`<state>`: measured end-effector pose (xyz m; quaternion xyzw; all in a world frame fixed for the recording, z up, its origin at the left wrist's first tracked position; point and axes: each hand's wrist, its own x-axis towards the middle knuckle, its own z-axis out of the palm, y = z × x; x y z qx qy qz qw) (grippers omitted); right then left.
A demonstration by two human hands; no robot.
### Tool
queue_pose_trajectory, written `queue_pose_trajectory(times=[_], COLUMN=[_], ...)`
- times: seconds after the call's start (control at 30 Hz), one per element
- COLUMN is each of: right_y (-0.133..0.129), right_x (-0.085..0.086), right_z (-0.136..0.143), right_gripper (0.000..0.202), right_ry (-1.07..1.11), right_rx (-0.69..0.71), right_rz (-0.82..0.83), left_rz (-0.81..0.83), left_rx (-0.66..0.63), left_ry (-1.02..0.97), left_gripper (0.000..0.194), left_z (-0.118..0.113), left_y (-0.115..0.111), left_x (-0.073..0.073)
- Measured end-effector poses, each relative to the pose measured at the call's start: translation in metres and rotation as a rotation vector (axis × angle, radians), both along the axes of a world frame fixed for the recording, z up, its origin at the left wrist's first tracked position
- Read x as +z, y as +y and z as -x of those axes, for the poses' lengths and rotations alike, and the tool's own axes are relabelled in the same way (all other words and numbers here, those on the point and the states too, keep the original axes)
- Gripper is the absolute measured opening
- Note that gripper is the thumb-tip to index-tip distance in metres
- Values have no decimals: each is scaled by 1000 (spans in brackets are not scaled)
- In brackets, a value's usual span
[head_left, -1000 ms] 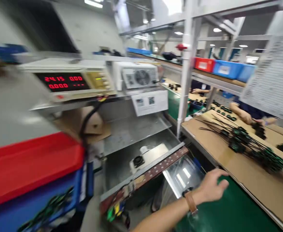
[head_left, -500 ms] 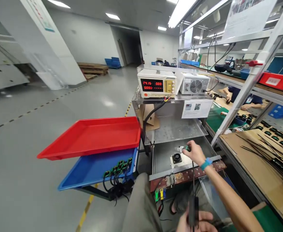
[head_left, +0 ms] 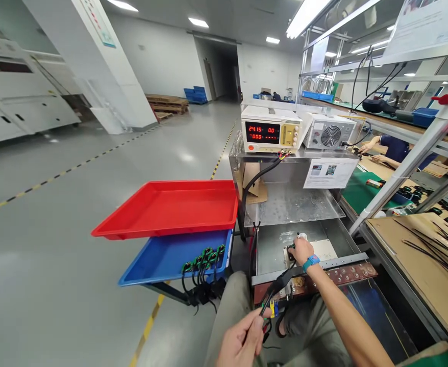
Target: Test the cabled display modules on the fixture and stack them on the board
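My right hand (head_left: 301, 251), with a blue band at the wrist, reaches into the metal box (head_left: 272, 244) and is closed on a small green-and-black part (head_left: 291, 251) over the white plate (head_left: 323, 248). A black cable with a thicker black module (head_left: 285, 278) runs from there down to my left hand (head_left: 243, 336), which pinches the cable near its lower end. Beside those fingertips are yellow and blue connectors (head_left: 273, 309). The clear lid (head_left: 296, 206) of the box stands raised behind it.
A red tray (head_left: 170, 206) sits over a blue tray (head_left: 143, 265) holding several green parts with black cables. A power supply (head_left: 272, 131) and a fan unit (head_left: 329, 133) stand on the shelf. At right are a metal post (head_left: 403, 173), a bench (head_left: 407, 239) and a person (head_left: 396, 150).
My right hand has moved left with the green part, now over where the black round part showed. My left hand has come up and left to the cable's lower end; the module has risen. The view has shifted.
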<state>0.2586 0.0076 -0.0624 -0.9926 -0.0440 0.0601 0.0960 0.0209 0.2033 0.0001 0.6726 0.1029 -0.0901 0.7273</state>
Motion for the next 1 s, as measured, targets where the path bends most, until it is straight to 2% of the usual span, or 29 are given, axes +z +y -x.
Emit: queue_pose_trajectory(times=[0.13, 0.23, 0.37, 0.5, 0.6, 0.67, 0.7, 0.77, 0.83, 0.87, 0.93, 1.0], right_y=[5, 11, 10, -9, -19, -16, -12, -2, 6, 8, 7, 2], right_x=[2, 3, 11, 30, 46, 55, 58, 61, 62, 62, 61, 61], right_z=[2, 4, 0, 1, 23, 49, 64, 92, 114, 123, 136, 146], right_gripper=[24, 28, 30, 30, 25, 33, 40, 53, 62, 63, 59, 53], right_ry=[4, 11, 43, 91, 103, 127, 186, 399, 589, 624, 569, 510], right_rx=[-39, -81, -94, 7, 84, 151, 198, 270, 253, 221, 166, 144], right_rz=[45, 51, 27, -65, -175, -265, -376, -724, -1085, -1203, -1289, -1333], left_rz=[-255, -455, -737, -888, -894, -861, -837, -766, -650, -575, -419, -312], left_rx=[-37, -106, -187, -267, -348, -394, -402, -403, -406, -412, -343, -134], left_ry=[-253, -444, -745, -1022, -1161, -1259, -1316, -1445, -1559, -1573, -1463, -1127], left_gripper=[56, 43, 40, 40, 39, 37, 36, 36, 42, 44, 45, 42], left_z=[-23, -33, -40, -44, -47, -48, -48, -46, -42, -39, -34, -31], left_y=[-13, -27, -46, -64, -80, -94, -101, -113, -119, -118, -106, -86], left_x=[30, 42, 45, 36, 17, 1, -7, -21, -27, -28, -23, -15])
